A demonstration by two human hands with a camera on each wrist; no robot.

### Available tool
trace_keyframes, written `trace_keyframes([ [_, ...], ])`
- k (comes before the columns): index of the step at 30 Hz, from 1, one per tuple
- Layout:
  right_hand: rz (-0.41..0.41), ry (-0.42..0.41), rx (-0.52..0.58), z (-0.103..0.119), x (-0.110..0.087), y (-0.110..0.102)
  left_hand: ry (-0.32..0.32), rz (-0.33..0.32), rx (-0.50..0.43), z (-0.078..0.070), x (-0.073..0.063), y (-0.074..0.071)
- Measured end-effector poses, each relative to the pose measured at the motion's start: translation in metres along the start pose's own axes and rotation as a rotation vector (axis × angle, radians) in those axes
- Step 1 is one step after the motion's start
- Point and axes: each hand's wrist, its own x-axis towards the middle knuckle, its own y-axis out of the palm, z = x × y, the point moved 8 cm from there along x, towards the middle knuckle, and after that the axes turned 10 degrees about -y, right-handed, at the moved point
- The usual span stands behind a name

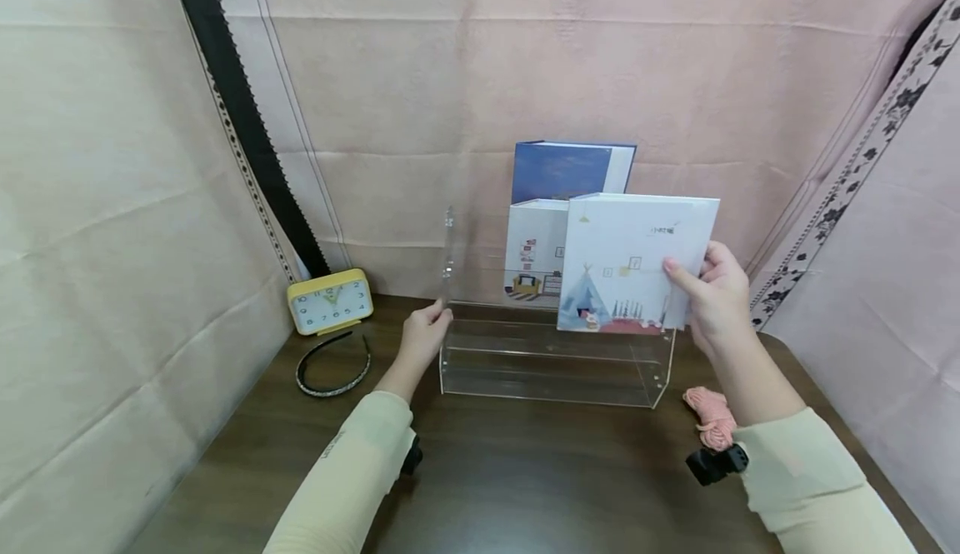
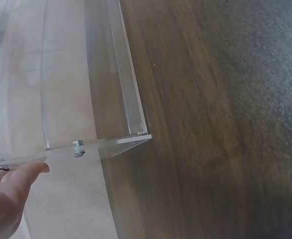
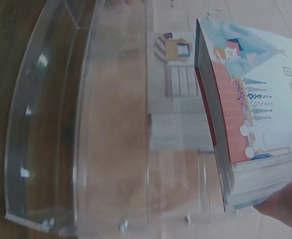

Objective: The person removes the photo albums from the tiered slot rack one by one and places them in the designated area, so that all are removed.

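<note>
My right hand pinches the right side of a thick white book, its thumb on the front cover. A blue tent and a pink strip are printed low on that cover. The book is upright in front of the upper tier of a clear acrylic tiered rack. In the right wrist view its bottom edge hangs clear of the shelves. Behind it stand a second white book, partly hidden, and a taller blue book. My left hand grips the left side panel of the rack, beside a metal screw.
To the left a yellow alarm clock stands at the back edge of the brown table, with a dark headband before it. A pink cord bundle lies by the right forearm. Pale cloth encloses the back and sides.
</note>
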Motion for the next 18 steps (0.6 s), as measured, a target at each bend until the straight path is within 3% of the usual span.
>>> trace_keyframes([
  [5,0.013,0.024,0.092,0.012,-0.021,-0.023,0.004,0.016,-0.007,-0.001,-0.001,-0.003],
  [8,0.014,0.059,0.09,0.015,-0.036,-0.037,0.006,0.012,-0.009,-0.002,-0.001,-0.004],
  [13,0.038,0.171,-0.018,0.008,-0.066,-0.064,0.011,-0.006,0.006,-0.001,0.001,-0.008],
  [18,0.017,0.349,-0.165,-0.014,-0.102,-0.095,0.017,-0.009,0.006,-0.002,0.002,-0.01],
])
